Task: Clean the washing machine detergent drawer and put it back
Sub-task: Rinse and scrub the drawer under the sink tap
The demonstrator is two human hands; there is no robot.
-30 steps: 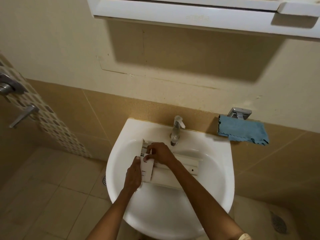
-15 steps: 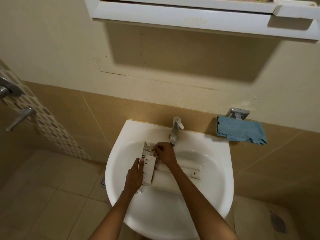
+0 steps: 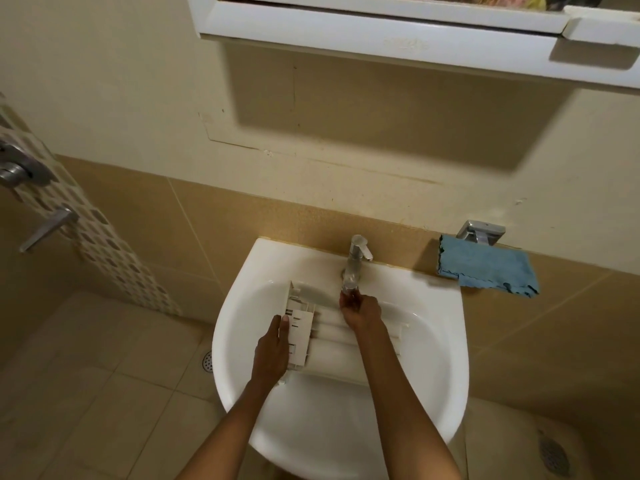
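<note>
The left hand [image 3: 273, 348] grips the left end of the white detergent drawer [image 3: 332, 341], which lies across the basin of the sink [image 3: 230, 320]. The right hand [image 3: 362, 313] reaches to the spout of the tap [image 3: 356, 252], fingers bent; whether it grips anything is unclear. A blue cloth [image 3: 485, 268] hangs at the far right.

Bathroom, domestic in look. White wall-hung basin [image 3: 446, 341] at lower centre, chrome tap [image 3: 356, 254] on its rear edge. Tan wall tiles [image 3: 166, 230] below, painted plaster above. Mosaic tile strip [image 3: 104, 251] at left, with chrome shower valve [image 3: 17, 168] and lever [image 3: 48, 228]. Tiled floor [image 3: 86, 393] with round drain [image 3: 207, 362] left of basin, second drain [image 3: 554, 452] at lower right. Blue cloth [image 3: 485, 268] draped over chrome holder [image 3: 479, 232] at right. White cabinet frame [image 3: 381, 29] along top edge.
</note>
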